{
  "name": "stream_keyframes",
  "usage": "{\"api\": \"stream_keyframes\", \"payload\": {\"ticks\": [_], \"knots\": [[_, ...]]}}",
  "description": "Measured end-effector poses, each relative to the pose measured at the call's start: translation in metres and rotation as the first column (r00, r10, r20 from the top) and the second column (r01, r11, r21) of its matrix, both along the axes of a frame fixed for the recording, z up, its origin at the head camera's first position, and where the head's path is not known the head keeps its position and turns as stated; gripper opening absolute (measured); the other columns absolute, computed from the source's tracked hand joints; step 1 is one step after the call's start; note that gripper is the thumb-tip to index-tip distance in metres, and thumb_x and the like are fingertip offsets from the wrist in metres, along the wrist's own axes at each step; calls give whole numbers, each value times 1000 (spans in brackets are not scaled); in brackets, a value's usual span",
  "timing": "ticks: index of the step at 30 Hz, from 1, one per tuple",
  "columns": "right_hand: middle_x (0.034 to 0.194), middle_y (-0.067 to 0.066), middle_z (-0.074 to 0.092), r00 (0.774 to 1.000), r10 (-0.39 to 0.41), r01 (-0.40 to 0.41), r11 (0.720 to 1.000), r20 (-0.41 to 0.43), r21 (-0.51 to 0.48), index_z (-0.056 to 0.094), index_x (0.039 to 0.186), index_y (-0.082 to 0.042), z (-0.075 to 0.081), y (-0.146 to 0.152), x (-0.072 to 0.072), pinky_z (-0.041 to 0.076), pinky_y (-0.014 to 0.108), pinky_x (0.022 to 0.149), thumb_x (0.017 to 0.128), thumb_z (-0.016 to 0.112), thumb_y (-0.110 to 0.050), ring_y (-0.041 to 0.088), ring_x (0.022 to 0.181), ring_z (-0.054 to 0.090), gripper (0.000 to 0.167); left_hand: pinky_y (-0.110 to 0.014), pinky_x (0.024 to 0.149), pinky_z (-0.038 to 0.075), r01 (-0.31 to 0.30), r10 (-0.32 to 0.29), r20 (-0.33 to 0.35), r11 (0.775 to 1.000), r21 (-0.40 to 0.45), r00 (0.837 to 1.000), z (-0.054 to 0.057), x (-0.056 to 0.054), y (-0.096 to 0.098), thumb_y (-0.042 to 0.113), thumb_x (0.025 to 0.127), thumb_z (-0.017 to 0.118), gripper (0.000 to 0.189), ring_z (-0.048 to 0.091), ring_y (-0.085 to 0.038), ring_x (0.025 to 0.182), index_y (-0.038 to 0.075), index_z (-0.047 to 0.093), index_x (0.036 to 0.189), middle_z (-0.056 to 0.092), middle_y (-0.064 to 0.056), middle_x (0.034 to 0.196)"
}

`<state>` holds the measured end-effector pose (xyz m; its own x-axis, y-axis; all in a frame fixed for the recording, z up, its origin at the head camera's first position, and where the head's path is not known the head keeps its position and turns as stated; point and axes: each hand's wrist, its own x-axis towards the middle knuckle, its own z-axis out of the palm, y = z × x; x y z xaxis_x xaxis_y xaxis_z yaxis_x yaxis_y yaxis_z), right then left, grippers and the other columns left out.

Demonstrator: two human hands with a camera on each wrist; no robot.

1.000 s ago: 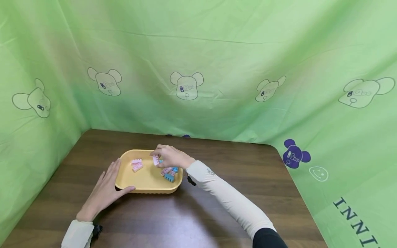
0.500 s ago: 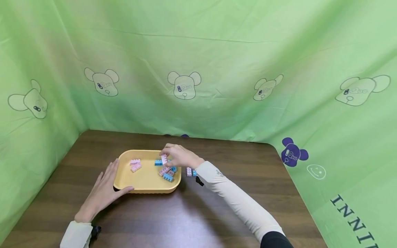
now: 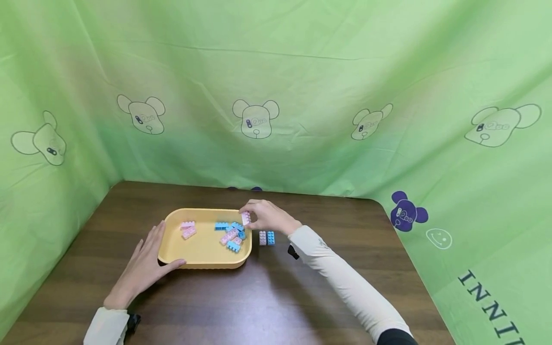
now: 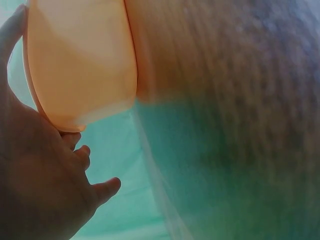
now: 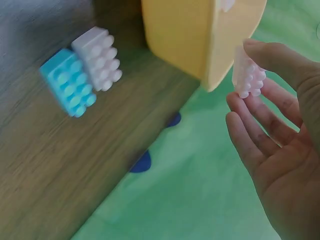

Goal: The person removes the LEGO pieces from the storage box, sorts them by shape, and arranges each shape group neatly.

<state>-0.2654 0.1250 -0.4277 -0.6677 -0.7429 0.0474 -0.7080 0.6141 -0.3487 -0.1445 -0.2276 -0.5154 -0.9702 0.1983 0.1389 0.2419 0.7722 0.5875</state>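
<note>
My right hand [image 3: 270, 216] pinches a pale pink building brick [image 3: 246, 218] between thumb and fingers. It is over the right rim of a yellow tray [image 3: 200, 249]; in the right wrist view the studs of this pink brick [image 5: 248, 75] point away from the thumb. My left hand [image 3: 140, 268] lies along the tray's left end, fingers straight against the side, thumb on the near rim. Inside the tray, two pink bricks [image 3: 188, 233] are at the left. A mixed pile of pink and blue bricks [image 3: 234, 246] lies at the right, partly overlapping.
Right of the tray, a pink brick [image 3: 262, 238] and a blue brick [image 3: 270, 238] stand side by side, studs up, on the brown wooden table [image 3: 224, 306]. A green printed curtain [image 3: 302, 143] hangs behind the table and along its sides.
My right hand has carried the pink brick rightward from inside the tray to its right rim. The two bricks on the table have come into view. My left hand keeps its place at the tray.
</note>
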Motion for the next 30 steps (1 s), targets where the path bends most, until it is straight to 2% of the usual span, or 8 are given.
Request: {"api": "stream_keyframes", "payload": {"ticks": [5,12,20,30], "knots": [[122,14,72,999,-32,32,999,-7,4,74,127,2,-6,16,-1,58,37,98,90,84,-10,29,110,70,40,-73,122,13,-1,1,1,1000,3,1000,0,-1,0,59,91,78,122,12,-46,160,8,1,171,11,-22,175],[119,13,72,999,-51,51,998,-19,36,75,125,1,-15,37,0,59,35,94,87,85,-7,27,104,70,40,-74,122,13,0,0,2,1000,4,1000,0,-1,0,60,91,78,122,11,-45,160,8,2,171,11,-22,175],[119,15,73,996,-93,92,995,15,33,72,125,4,-27,58,3,58,39,96,84,87,-4,29,105,70,44,-72,123,11,-3,3,19,1000,7,1000,-1,0,0,61,90,77,123,10,-44,160,10,0,171,11,-21,176],[107,10,75,983,-174,173,985,63,15,72,114,-1,-45,82,9,59,37,89,83,86,-1,24,98,70,34,-73,123,12,-1,1,17,1000,2,1000,0,0,0,60,91,78,122,10,-45,160,8,1,171,11,-21,176]]}}
